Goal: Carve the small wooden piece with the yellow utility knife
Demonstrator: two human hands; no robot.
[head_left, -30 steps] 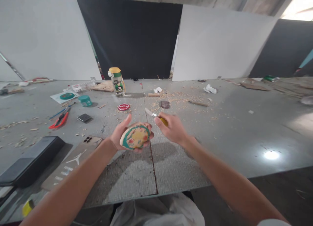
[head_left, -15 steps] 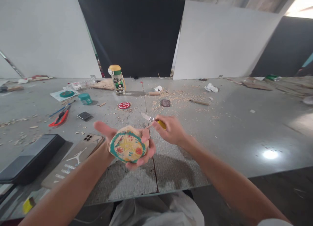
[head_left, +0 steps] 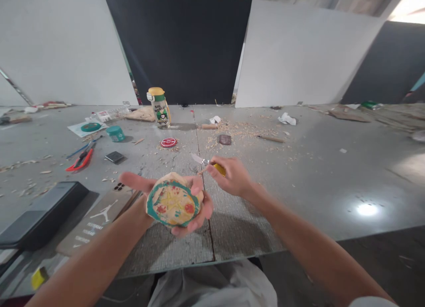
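My left hand [head_left: 195,207] cups a round wooden piece [head_left: 172,200] from below, its flat face turned toward me; the face has a teal rim and red and yellow paint marks. Fingers curl round its right edge and the thumb sticks out to the left. My right hand [head_left: 232,177] is closed on a small knife [head_left: 206,161] with a yellow handle, the short blade pointing left just above the wooden piece without touching it. Both hands hover over the grey table [head_left: 299,178].
A phone in a tan case [head_left: 99,216] and a black box [head_left: 43,216] lie at left. Farther back are red cutters [head_left: 79,161], a teal jar [head_left: 115,133], a red tin lid [head_left: 168,142], a bottle [head_left: 159,106], a dark block [head_left: 225,140] and wood shavings [head_left: 245,132].
My left hand has tipped the wooden piece so its painted face turns up toward me and drawn it closer. The right hand with the knife has shifted slightly nearer too.
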